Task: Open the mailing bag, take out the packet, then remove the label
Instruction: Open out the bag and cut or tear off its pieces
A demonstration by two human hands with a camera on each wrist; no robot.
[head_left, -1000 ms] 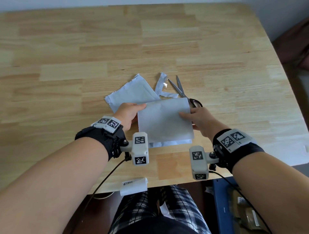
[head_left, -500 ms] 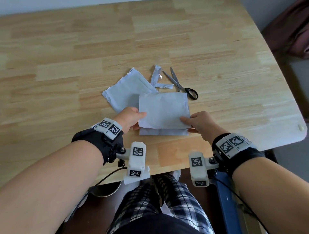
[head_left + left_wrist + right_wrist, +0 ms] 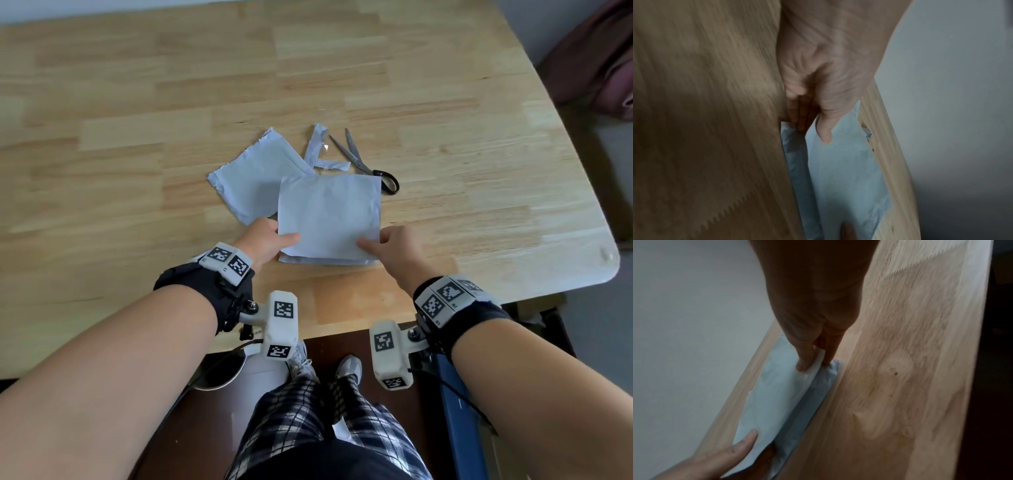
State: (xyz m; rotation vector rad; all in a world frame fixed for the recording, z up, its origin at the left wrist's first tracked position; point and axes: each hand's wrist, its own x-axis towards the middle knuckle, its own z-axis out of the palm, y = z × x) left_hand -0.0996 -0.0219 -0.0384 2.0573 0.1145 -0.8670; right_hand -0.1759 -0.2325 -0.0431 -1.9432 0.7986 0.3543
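A white label sheet lies over a grey-blue packet, of which only the near edge shows below it. My left hand pinches the sheet's near left corner, thumb on top. My right hand pinches the near right corner the same way. The left wrist view has the left hand on the sheet above the packet. In the right wrist view the right hand lifts the sheet's edge off the packet. The opened mailing bag lies flat behind on the left.
A torn-off strip and scissors lie just beyond the sheet on the wooden table. The table's front edge runs close under my wrists. My legs and the floor show below it.
Both hands have drawn the sheet and packet nearer the table's front edge, uncovering the scissors' handle. The head view has tilted down.
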